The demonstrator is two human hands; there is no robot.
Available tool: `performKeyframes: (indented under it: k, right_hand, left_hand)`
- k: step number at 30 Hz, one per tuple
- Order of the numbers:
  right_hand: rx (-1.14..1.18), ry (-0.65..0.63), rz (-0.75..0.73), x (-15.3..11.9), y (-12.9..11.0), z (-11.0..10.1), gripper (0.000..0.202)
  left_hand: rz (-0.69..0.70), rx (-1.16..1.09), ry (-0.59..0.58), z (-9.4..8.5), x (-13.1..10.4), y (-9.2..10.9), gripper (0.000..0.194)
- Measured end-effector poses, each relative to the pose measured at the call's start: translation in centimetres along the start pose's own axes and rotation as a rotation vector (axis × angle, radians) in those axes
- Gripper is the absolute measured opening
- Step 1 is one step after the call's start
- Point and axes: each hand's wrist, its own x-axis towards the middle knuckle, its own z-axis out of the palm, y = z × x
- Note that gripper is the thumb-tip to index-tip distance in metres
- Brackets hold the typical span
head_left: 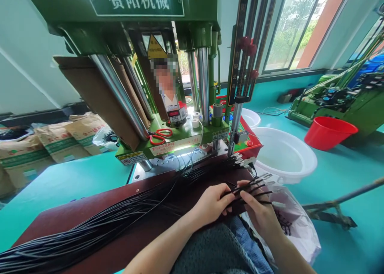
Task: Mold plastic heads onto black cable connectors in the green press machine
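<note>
Pinching a few black cables between left hand and right hand fingers, resting beside cable bundle on dark red table, below green machine.

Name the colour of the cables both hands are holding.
Black cables, metal-tipped, held by the left hand and right hand; head view.

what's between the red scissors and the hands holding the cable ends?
Head view: below the red scissors comes the press's lit platen edge, then the black cable bundle fanned across the dark red board, up to both hands.
</note>
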Motion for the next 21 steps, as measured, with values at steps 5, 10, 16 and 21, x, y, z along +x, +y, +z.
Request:
performKeyframes:
  k: [5,10,16,21]
  right_hand:
    - [0.062,-0.005,-0.028,1.2,-0.6,-0.6,0.012]
    - [0.072,0.069,-0.065,2.5,-0.8,0.3,0.016]
    - [-0.183,0.143,-0.142,3.2,-0.5,-0.8,0.018]
    - [-0.492,0.244,-0.268,3.5,0.0,-2.0,0.027]
  left_hand:
    - [0.059,0.146,0.01,-0.9,1.0,0.8,0.026]
    - [-0.003,0.113,-0.005,-1.4,1.5,0.9,0.026]
    - [0.084,0.286,0.116,-1.3,1.7,1.0,0.029]
    - [0.126,0.39,0.188,-0.9,2.0,0.8,0.029]
